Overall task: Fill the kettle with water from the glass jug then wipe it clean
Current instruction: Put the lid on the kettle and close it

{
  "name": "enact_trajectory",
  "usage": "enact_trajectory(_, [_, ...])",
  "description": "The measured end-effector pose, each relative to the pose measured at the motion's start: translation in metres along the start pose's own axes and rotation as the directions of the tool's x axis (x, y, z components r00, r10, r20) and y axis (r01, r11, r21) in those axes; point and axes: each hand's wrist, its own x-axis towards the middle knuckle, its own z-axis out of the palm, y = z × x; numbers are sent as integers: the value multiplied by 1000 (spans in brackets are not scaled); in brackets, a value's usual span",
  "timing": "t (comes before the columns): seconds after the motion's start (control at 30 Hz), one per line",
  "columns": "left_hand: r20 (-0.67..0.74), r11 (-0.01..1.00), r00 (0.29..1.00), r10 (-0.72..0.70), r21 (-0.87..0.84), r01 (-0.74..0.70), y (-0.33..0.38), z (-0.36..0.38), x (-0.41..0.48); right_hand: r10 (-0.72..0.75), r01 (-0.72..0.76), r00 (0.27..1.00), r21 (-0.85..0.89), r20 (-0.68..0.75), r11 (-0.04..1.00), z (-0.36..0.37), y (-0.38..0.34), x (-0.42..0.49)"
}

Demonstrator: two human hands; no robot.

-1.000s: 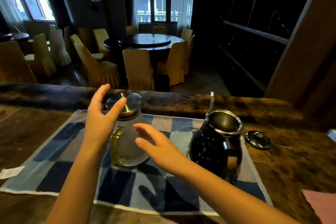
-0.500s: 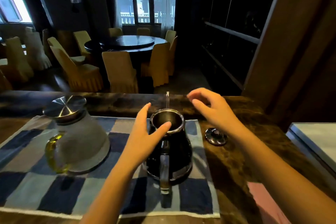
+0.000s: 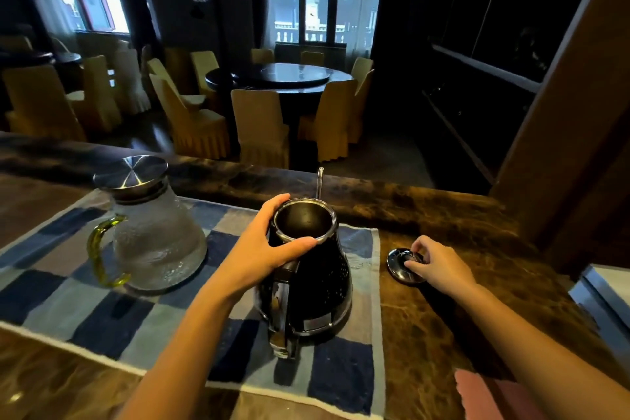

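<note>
While the glass jug (image 3: 150,232) (metal lid on) stands at the left of the checked cloth (image 3: 112,314), the left hand (image 3: 262,249) curls around the neck of the open black kettle (image 3: 306,280). On the counter (image 3: 443,211) beside it, the right hand (image 3: 439,266) pinches the kettle lid (image 3: 399,266).

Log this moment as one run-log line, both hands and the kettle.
left hand: holding kettle rim | right hand: fingers on kettle lid, on counter | glass jug: lidded, untouched
</note>
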Motion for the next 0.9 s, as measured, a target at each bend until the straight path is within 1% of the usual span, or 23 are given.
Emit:
enact_trajectory(0.07, [-5, 1000, 1000, -9, 1, 9, -1, 0, 1, -27, 27, 999, -8, -23, 1000, 1, 0, 2])
enact_trajectory(0.23, [-6, 1000, 1000, -18, 4, 18, -1, 1, 1, -23, 23, 1000, 49, -3, 999, 4, -3, 9])
enact_trajectory(0.3, [-1, 1000, 1000, -19, -2, 19, -1, 1, 0, -26, 28, 1000, 134, -12, 991, -2, -14, 11])
enact_trajectory(0.33, [3, 1000, 1000, -20, -4, 20, -1, 1, 0, -45, 51, 998, 206, -33, 977, -8, -24, 12])
enact_trajectory(0.4, [8, 1000, 1000, -19, 0, 19, -2, 0, 0, -131, 165, 984, 342, -119, 925, -27, -53, 13])
enact_trajectory(0.43, [11, 1000, 1000, -19, 2, 19, -3, 0, 1, -191, 242, 967, 375, -169, 895, -40, -72, 12])
enact_trajectory(0.53, [19, 1000, 1000, -17, -2, 17, -4, -1, 2, -379, 467, 882, 403, -280, 787, -77, -134, 1])
enact_trajectory(0.6, [22, 1000, 1000, -13, -8, 13, -4, 0, 2, -495, 579, 815, 409, -300, 705, -90, -169, -10])
enact_trajectory(0.67, [25, 1000, 1000, -6, -16, 7, -3, 0, 1, -619, 664, 745, 361, -249, 655, -92, -195, -19])
enact_trajectory(0.77, [35, 998, 999, -8, -55, 10, -3, -1, 1, -739, 746, 665, 157, -110, 648, -82, -215, -24])
enact_trajectory(0.83, [35, 998, 999, -1, -58, 3, -5, -1, 1, -773, 773, 634, 76, -33, 630, -77, -218, -22])
enact_trajectory(0.9, [37, 999, 999, 3, -51, -1, -7, -1, 1, -773, 770, 635, 62, 19, 635, -76, -217, -18])
